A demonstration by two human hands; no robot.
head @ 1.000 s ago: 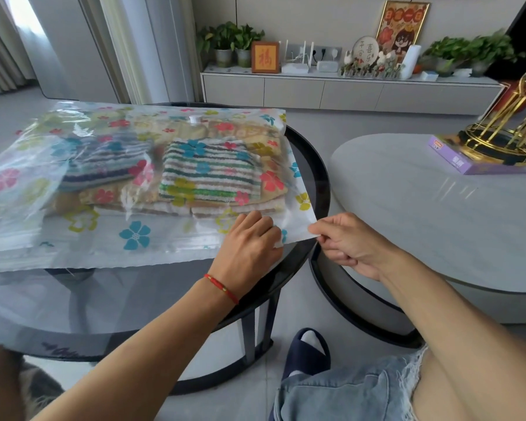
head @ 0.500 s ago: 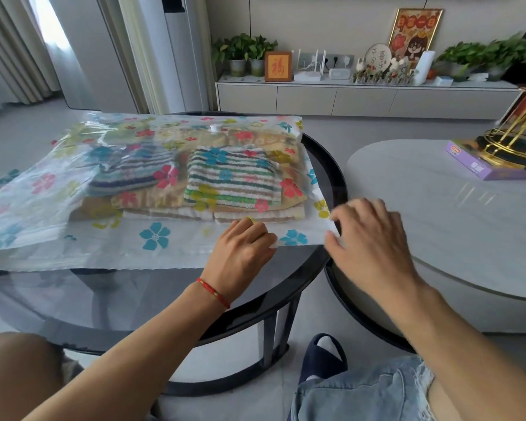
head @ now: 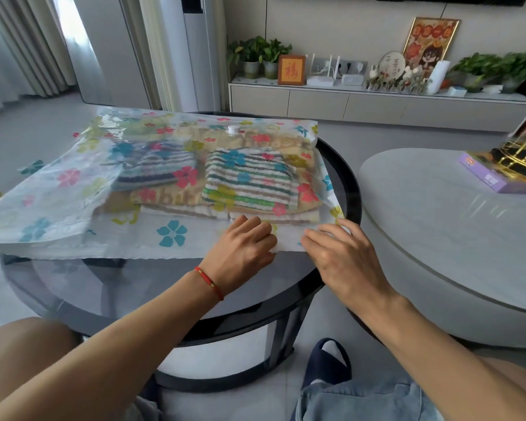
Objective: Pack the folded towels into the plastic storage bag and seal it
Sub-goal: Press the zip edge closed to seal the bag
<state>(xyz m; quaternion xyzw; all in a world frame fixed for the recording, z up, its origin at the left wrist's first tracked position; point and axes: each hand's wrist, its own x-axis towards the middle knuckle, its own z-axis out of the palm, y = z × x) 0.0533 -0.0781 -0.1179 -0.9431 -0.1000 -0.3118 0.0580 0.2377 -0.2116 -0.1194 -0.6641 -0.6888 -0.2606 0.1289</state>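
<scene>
Head view: looking down over a round glass-topped bench [head: 110, 287] with a dark rim.
Storage bag: the flower-printed plastic bag [head: 73, 205] lies flat across the bench, its left part hanging past the rim, its near edge running toward the person.
Towels: folded towels sit inside the bag, a green-and-brown striped one [head: 249, 180] on the right, a blue striped one [head: 155, 168] to its left, both on tan ones beneath.
Valve: a small white cap [head: 234, 129] shows on the bag's far side.
Left hand: the left hand [head: 240, 250], a red cord on its wrist, rests palm down on the bag's near edge, fingers curled, just in front of the towels.
Right hand: the right hand [head: 343, 259] lies flat with fingers spread on the bag's near right corner, grasping nothing.
Hands together: close beside each other, a strip of bag between them.
Neighbour: a pale oval table [head: 438, 226] stands to the right, carrying a purple box [head: 492, 177].
</scene>
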